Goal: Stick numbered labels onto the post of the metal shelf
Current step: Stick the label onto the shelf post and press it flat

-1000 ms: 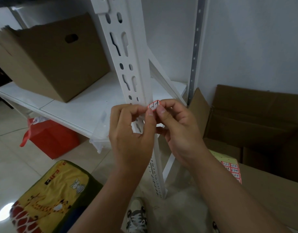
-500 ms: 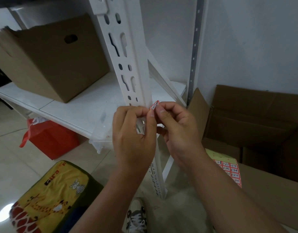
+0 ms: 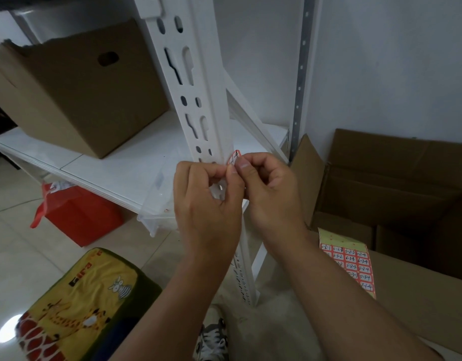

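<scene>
Head view: label (image 3: 234, 157) pinched between left hand (image 3: 207, 204) and right hand (image 3: 267, 194), edge against post (image 3: 198, 100), above fingertips.

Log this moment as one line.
stage: placing label | both hands: left hand, right hand pinch label | at post | sheet: on box

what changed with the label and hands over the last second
The label turned from facing the camera to nearly edge-on and now sits against the post edge, with both hands slightly lower. The left hand and right hand still pinch it; the sheet of labels stayed put.
</scene>
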### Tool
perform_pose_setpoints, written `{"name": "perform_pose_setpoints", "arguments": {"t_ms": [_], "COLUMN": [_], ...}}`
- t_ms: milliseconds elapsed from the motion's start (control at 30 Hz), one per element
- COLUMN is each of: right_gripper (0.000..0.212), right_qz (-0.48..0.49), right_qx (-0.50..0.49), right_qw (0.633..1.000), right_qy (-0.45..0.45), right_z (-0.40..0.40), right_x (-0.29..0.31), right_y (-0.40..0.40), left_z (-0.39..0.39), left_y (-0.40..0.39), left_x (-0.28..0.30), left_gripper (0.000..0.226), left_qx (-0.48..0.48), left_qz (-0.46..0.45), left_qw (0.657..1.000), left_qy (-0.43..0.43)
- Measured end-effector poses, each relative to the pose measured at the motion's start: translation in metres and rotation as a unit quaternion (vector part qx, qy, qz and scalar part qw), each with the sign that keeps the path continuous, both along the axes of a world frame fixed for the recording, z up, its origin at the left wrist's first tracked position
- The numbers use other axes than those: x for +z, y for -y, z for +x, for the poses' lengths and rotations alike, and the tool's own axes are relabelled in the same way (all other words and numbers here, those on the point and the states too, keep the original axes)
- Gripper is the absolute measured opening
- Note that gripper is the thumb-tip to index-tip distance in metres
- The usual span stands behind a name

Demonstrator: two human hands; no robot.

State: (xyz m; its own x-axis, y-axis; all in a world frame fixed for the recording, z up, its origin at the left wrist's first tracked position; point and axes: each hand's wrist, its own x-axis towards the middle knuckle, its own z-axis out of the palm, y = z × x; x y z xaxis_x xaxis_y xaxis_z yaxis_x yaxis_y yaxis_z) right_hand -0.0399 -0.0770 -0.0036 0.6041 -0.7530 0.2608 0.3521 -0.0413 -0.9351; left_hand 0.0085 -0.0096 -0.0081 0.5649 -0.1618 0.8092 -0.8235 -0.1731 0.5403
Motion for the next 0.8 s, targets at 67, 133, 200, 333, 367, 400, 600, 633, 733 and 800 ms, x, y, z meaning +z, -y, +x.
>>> {"name": "perform_pose_setpoints", "arguments": {"t_ms": [67, 133, 200, 333, 367, 400, 600, 633, 733, 800], "right_gripper": [0.010, 0.010, 0.010, 0.010, 0.010, 0.010, 0.011, 0.011, 0.011, 0.011], "right_qz": [0.003, 0.007, 0.007, -0.001, -0.004, -0.008, -0.007, -0.006, -0.003, 0.000], "right_qx": [-0.005, -0.012, -0.017, -0.021, -0.022, -0.024, -0.017, -0.016, -0.013, -0.011], "right_qw": [1.000, 1.000, 1.000, 1.000, 1.000, 1.000, 1.000, 1.000, 1.000, 1.000], "right_qy": [0.000, -0.003, -0.007, -0.014, -0.016, -0.017, -0.015, -0.016, -0.018, -0.020], "right_z": [0.0009, 0.0013, 0.0011, 0.0000, -0.0002, -0.0004, -0.0009, -0.0011, -0.0014, -0.0013], "right_x": [-0.0005, -0.0005, 0.0001, 0.0010, 0.0010, 0.0009, 0.0011, 0.0010, 0.0011, 0.0009], "right_y": [-0.0006, -0.0011, -0.0014, -0.0013, -0.0013, -0.0014, -0.0022, -0.0025, -0.0028, -0.0027], "left_z": [-0.0001, -0.0003, -0.0006, -0.0007, -0.0004, 0.0001, 0.0036, 0.0039, 0.0055, 0.0074], "left_y": [0.0003, 0.0007, 0.0013, 0.0012, 0.0008, 0.0004, -0.0003, -0.0001, -0.0008, -0.0028], "left_x": [0.0000, -0.0001, 0.0000, 0.0006, 0.0005, 0.0004, -0.0009, -0.0010, -0.0013, -0.0016], "left_gripper": [0.015, 0.016, 0.015, 0.014, 0.014, 0.014, 0.011, 0.012, 0.014, 0.015], "left_qx": [0.000, 0.002, 0.004, 0.008, 0.008, 0.008, -0.001, -0.002, -0.007, -0.021], "left_qz": [0.000, 0.001, 0.001, -0.004, -0.004, -0.003, 0.001, 0.001, -0.004, -0.009], "left_qw": [1.000, 1.000, 1.000, 1.000, 1.000, 1.000, 1.000, 1.000, 1.000, 1.000], "left_qy": [-0.003, -0.002, -0.001, 0.001, 0.001, 0.001, -0.001, -0.002, 0.002, 0.002]}}
